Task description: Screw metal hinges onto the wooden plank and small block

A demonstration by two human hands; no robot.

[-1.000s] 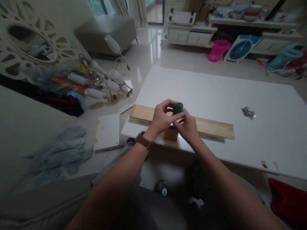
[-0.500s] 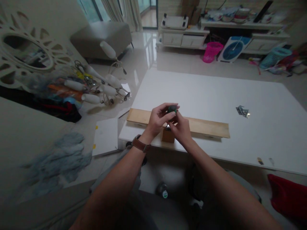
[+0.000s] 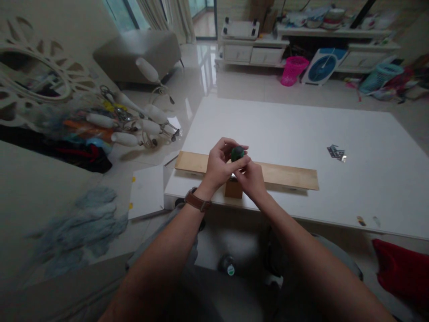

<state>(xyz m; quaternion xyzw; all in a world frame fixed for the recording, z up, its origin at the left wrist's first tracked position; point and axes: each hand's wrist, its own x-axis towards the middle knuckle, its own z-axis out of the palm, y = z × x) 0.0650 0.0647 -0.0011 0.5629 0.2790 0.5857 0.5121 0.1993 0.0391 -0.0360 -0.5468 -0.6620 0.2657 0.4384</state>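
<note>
My left hand (image 3: 217,166), a brown watch strap on its wrist, is closed around the black-and-green handle of a screwdriver (image 3: 237,152), held upright. Just below, my right hand (image 3: 251,177) has its fingers pinched together at the lower end of the screwdriver; what they grip is hidden. Under both hands a small shiny metal piece (image 3: 233,176) shows at the top of a brown wooden block (image 3: 233,189). The block stands against a long, pale wooden board (image 3: 291,175) that lies across the white table near its front edge.
On the white tabletop (image 3: 284,129), several metal brackets (image 3: 336,153) lie to the right. Small items in bags (image 3: 361,221) sit near the front right edge. A lamp with white shades (image 3: 147,127) stands left of the table. A bottle (image 3: 229,264) is on the floor below.
My left hand has shifted slightly on the screwdriver handle, showing more of its green side. The right fingers stay close below. The whole view has moved a little.
</note>
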